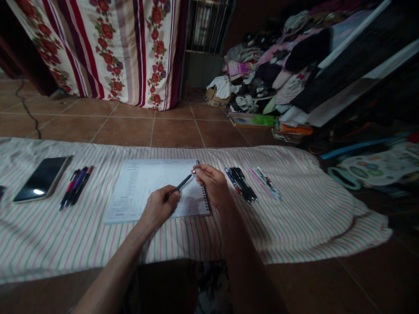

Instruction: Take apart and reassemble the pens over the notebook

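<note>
Basically, the dark pen hangs on two grips over the notebook — left hand wrapped round the near end, right hand pinching a small shiny bit at the far end. Risk: slack right fingertips could drop that bit past the notebook's spiral edge; a sideways pull might bend the pen. Pen looks slim, straight, dark — finer detail blurred. Outward: dark pens off the spiral edge, phone toward the striped cloth's left end.
</note>
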`<control>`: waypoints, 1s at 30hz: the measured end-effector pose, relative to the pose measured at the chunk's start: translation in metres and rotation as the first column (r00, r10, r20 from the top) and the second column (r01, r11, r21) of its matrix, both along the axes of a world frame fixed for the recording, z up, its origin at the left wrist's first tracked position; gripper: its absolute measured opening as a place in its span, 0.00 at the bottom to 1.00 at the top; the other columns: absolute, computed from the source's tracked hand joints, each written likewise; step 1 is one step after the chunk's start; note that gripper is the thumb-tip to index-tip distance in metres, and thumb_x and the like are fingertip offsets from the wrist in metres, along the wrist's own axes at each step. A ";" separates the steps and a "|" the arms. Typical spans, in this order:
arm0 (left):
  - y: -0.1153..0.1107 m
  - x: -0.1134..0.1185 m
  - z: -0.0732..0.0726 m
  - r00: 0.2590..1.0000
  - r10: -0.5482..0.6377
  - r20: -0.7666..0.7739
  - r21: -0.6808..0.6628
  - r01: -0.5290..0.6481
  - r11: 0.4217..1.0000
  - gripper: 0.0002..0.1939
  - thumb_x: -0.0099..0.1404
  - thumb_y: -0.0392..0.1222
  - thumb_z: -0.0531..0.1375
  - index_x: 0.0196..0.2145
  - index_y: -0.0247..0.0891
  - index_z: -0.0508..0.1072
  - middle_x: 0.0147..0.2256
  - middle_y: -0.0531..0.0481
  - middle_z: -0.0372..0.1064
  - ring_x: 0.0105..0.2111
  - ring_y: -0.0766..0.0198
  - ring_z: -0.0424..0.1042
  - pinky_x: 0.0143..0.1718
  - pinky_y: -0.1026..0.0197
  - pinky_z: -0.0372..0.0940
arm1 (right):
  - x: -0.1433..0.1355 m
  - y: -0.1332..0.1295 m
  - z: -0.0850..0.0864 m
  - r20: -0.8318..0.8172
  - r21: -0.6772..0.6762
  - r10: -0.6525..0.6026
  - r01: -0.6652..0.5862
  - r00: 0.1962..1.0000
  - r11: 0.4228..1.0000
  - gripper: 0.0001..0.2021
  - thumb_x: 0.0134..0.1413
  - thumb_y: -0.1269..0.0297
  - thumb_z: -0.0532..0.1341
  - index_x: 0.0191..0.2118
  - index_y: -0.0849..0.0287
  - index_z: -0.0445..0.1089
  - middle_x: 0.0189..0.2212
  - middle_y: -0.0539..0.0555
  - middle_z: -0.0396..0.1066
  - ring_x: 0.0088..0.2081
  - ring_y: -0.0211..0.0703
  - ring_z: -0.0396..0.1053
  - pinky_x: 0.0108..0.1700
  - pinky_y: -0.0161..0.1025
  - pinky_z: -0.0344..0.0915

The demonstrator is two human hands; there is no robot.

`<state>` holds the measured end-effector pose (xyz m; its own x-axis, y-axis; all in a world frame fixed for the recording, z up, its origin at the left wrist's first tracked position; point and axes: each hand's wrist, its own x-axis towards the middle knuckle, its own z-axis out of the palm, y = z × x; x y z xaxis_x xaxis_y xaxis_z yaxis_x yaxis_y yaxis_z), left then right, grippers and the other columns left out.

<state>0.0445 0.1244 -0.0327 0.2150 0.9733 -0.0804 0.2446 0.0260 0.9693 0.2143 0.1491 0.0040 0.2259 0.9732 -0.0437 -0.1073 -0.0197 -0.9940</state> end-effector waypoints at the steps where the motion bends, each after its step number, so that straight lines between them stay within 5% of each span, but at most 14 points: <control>1: 0.000 0.000 0.000 1.000 -0.002 -0.004 0.004 0.002 1.000 0.11 0.58 0.47 0.57 0.28 0.37 0.72 0.19 0.54 0.64 0.17 0.69 0.59 0.20 0.65 0.53 | 0.000 0.000 0.000 0.007 0.000 0.004 -0.004 1.000 1.000 0.12 0.39 0.59 0.65 0.32 0.59 0.74 0.27 0.51 0.74 0.23 0.32 0.63 0.25 0.31 0.56; 30: 0.004 0.001 0.008 0.997 0.039 -0.074 0.043 -0.036 0.998 0.14 0.59 0.47 0.54 0.33 0.35 0.75 0.20 0.53 0.66 0.20 0.68 0.62 0.22 0.66 0.55 | -0.003 0.001 -0.002 0.092 0.007 0.096 -0.097 0.991 0.995 0.12 0.40 0.58 0.65 0.31 0.59 0.73 0.23 0.50 0.71 0.24 0.36 0.66 0.25 0.33 0.57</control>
<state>0.0456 0.1281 -0.0246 0.1733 0.9834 -0.0538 0.3157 -0.0037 0.9489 0.2117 0.1498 0.0024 0.1331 0.9910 -0.0161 -0.0136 -0.0144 -0.9998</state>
